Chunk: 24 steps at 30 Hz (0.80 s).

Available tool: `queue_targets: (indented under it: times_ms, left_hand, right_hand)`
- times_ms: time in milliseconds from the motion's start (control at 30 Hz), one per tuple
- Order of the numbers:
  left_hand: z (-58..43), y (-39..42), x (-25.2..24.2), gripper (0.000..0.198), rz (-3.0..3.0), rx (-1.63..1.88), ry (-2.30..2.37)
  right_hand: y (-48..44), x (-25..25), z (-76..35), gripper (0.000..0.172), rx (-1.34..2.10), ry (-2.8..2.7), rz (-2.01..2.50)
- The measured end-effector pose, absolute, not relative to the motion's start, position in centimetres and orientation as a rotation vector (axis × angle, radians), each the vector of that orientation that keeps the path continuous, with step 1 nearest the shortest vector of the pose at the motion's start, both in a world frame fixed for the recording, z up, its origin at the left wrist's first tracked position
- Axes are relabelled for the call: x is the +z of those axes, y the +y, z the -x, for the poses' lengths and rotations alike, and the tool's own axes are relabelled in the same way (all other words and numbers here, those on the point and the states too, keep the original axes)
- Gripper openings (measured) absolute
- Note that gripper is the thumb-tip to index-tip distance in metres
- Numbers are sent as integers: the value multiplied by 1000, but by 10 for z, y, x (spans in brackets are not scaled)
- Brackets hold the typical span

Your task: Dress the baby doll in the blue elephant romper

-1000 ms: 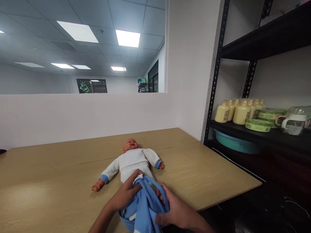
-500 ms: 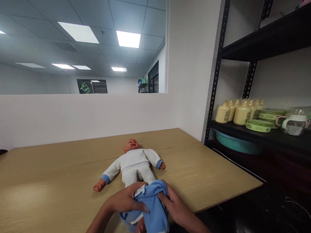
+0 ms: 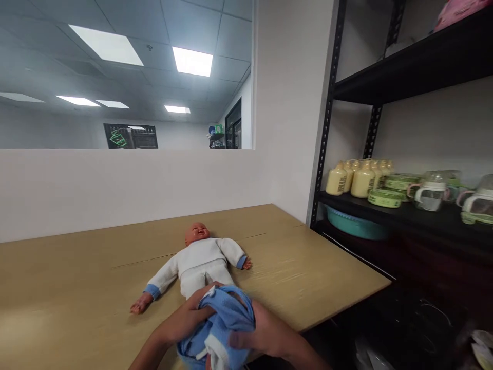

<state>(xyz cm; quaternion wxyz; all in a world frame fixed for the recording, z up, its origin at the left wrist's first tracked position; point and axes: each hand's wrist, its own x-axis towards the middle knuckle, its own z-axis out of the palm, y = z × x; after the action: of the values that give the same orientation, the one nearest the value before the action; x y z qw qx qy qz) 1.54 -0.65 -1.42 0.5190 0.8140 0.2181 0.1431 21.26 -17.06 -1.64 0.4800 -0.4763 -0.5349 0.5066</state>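
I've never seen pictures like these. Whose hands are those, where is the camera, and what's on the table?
There is no machine here: you see a person's bare left hand and right hand. Every picture comes from one camera worn on that person's head, looking forward and down. On the tan table a doll lies face up, in white with blue cuffs. Both hands hold a bunched blue cloth at its legs. Bottles stand on a black shelf to the right.

My left grip and right grip make two; I count one doll, one blue garment, one worktop, one teal basin, six ceiling lights, at least six cream bottles, at least two green tubs and at least two handled cups.
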Motion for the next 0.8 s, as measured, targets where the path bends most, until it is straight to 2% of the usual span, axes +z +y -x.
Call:
queue_targets:
  times_ms: [67, 167, 233, 400, 533, 600, 700, 800]
  left_hand:
    - [-16, -4, -23, 76, -1916, 383, 652]
    - [-17, 2, -33, 89, -1855, 415, 710]
    - [-16, 4, -33, 94, -1834, 408, 712]
    - [-11, 2, -24, 89, -1859, 320, 704]
    - [-15, -5, -11, 85, -1926, 268, 599]
    - [-20, -11, -2, 77, -1982, 227, 566]
    - [-31, -22, 8, 53, -2055, 188, 570]
    - [-41, -30, 3, 53, -2145, 259, 606]
  right_hand:
    - [-173, -13, -211, 82, 1182, -1304, 1255]
    - [-174, -15, -208, 58, 1050, -1273, 1488]
    - [-171, -22, -206, 49, 1024, -1232, 1537]
    - [-157, -35, -205, 61, 1176, -929, 1187]
    - [-149, -39, -200, 56, 1305, -796, 906]
    - [-151, -41, -196, 61, 1316, -760, 930]
    - [-160, -40, -192, 71, 1225, -778, 1074]
    - [-174, -35, -192, 72, 1082, -920, 1216]
